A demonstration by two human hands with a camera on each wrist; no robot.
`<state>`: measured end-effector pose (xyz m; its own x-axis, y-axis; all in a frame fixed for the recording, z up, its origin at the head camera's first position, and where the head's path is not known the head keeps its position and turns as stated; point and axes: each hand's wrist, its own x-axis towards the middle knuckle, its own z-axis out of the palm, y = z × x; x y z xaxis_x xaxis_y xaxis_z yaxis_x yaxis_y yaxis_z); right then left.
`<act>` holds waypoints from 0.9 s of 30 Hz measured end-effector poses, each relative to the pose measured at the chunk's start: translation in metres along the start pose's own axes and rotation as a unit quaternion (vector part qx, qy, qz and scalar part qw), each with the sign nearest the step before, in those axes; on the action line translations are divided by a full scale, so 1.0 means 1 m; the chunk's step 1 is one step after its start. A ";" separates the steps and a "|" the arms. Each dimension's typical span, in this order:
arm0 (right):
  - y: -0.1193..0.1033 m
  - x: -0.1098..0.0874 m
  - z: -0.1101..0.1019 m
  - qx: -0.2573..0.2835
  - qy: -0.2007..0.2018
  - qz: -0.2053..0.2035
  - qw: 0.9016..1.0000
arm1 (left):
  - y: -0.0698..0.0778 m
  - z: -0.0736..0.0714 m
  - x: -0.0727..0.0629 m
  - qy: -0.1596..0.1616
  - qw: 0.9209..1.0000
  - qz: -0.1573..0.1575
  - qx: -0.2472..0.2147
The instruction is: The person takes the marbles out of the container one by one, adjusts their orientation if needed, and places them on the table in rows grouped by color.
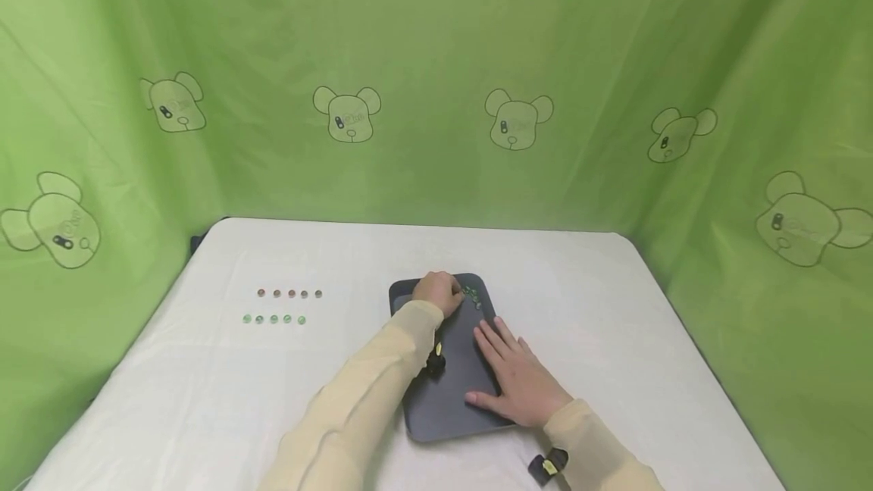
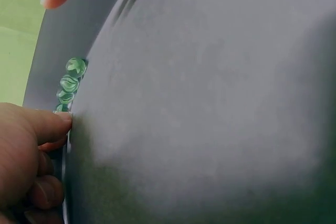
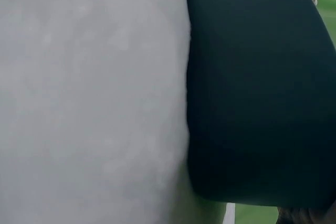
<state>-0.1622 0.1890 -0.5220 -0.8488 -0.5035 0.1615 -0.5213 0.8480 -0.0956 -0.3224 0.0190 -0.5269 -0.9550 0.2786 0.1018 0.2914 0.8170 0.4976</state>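
A dark grey rectangular tray [image 1: 443, 408] lies on the white-covered table, slightly turned. Inside its far right corner sit several green-swirled glass marbles [image 1: 472, 295]. My left hand [image 1: 435, 292] reaches over the tray to that corner with its fingers curled. In the left wrist view, thumb and forefinger pinch at the end of the row of marbles [image 2: 69, 83], covering part of the lowest one. My right hand [image 1: 521, 385] rests flat on the tray's right edge, fingers straight and spread, thumb over the tray floor. The right wrist view shows a dark tray wall [image 3: 257, 87] but not the hand's fingers.
Left of the tray, two rows of marbles lie on the white cloth [image 1: 204, 400]: reddish ones [image 1: 292, 294] behind, green ones [image 1: 273, 319] in front. Green curtains [image 1: 423, 180] with bear-face prints stand behind and at both sides of the table.
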 end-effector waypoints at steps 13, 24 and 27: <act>-0.001 0.000 -0.002 0.002 -0.003 0.003 1.000 | 0.003 -0.009 -0.003 0.000 1.000 -0.010 -0.002; 0.000 0.000 0.000 0.001 -0.007 0.009 1.000 | 0.012 -0.028 -0.014 0.006 1.000 -0.006 -0.013; 0.000 0.000 0.000 0.000 -0.009 0.010 1.000 | 0.012 -0.037 -0.019 0.008 1.000 -0.005 -0.015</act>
<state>-0.1621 0.1892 -0.5215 -0.8602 -0.4896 0.1426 -0.5045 0.8577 -0.0989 -0.3027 0.0050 -0.4906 -0.9586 0.2627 0.1097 0.2803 0.8041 0.5242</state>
